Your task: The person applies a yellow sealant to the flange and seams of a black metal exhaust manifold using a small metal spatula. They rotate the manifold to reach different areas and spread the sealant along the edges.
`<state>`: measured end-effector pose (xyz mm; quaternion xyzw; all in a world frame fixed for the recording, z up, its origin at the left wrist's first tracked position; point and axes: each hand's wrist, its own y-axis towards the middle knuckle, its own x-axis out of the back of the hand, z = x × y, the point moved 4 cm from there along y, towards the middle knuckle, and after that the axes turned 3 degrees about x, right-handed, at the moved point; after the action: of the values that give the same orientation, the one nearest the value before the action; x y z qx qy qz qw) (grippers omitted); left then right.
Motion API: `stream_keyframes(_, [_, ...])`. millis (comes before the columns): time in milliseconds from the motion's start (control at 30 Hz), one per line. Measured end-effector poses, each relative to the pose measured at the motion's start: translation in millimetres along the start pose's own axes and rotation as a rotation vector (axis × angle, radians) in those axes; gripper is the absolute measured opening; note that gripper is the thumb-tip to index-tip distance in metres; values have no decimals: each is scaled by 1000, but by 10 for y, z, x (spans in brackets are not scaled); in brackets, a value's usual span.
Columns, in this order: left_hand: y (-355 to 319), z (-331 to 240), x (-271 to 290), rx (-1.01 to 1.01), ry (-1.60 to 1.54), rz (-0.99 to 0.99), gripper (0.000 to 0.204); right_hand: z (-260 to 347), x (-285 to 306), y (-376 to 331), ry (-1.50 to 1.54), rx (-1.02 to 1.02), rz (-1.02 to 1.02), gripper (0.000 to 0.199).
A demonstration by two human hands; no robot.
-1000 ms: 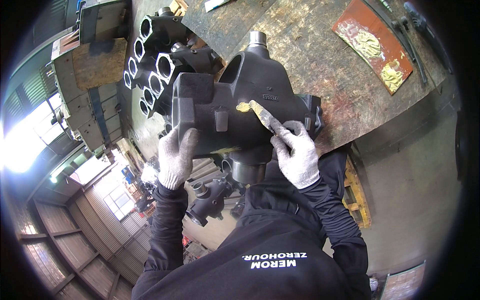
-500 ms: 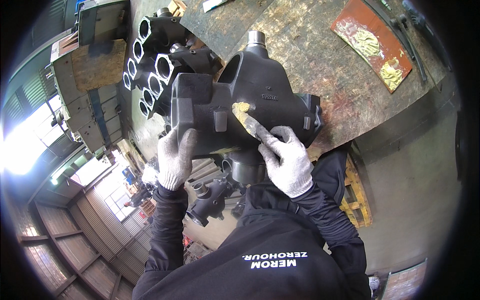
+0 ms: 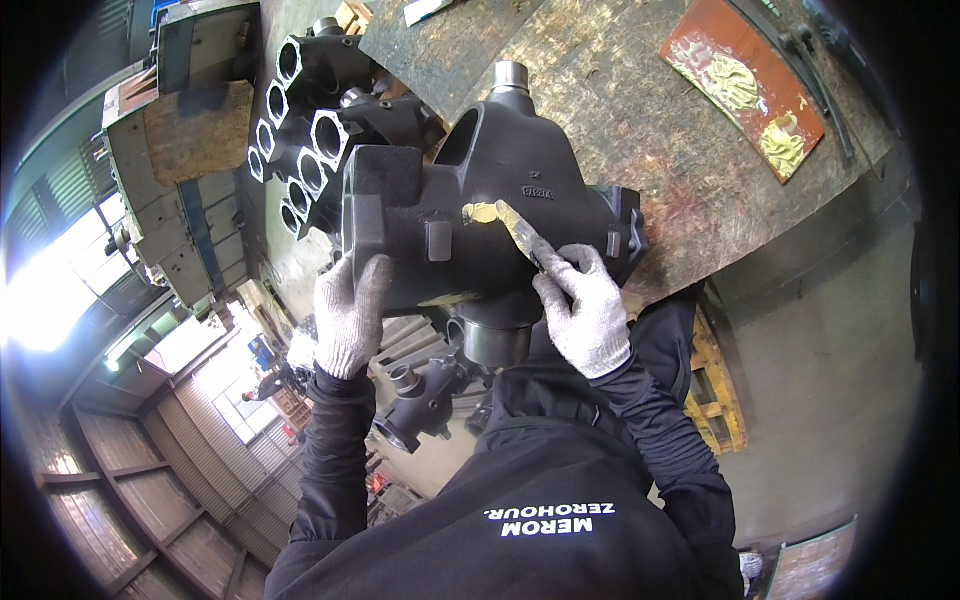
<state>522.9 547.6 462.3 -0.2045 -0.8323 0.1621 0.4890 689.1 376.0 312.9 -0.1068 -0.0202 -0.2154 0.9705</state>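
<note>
The gloved right hand [image 3: 588, 318] pinches a putty-smeared metal spatula [image 3: 522, 232] against the big black cast-iron housing [image 3: 480, 220], whose underside is hidden, while the gloved left hand [image 3: 348, 318] lies flat.

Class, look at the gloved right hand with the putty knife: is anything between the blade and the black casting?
Only yellow filler. The putty knife in the right hand lies on the black casting; the left hand steadies its near edge, off to the side.

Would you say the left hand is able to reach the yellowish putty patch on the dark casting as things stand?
Probably yes. The left hand rests flat on the dark casting, and the surface between it and the putty patch is bare. Only the putty knife held by the right hand lies beside the patch.
</note>
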Motion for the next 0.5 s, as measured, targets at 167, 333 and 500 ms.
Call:
stream_keyframes(167, [2,-28,2,30,8,18,37,58,28,14,52,-43,12,38])
stream_keyframes(333, [21,-70,4,17,48,20,37,249,59,114,78,-57,61,39])
stream_keyframes(500, [43,-122,-7,13,70,17,37,453,150,175,41,-35,95,39])
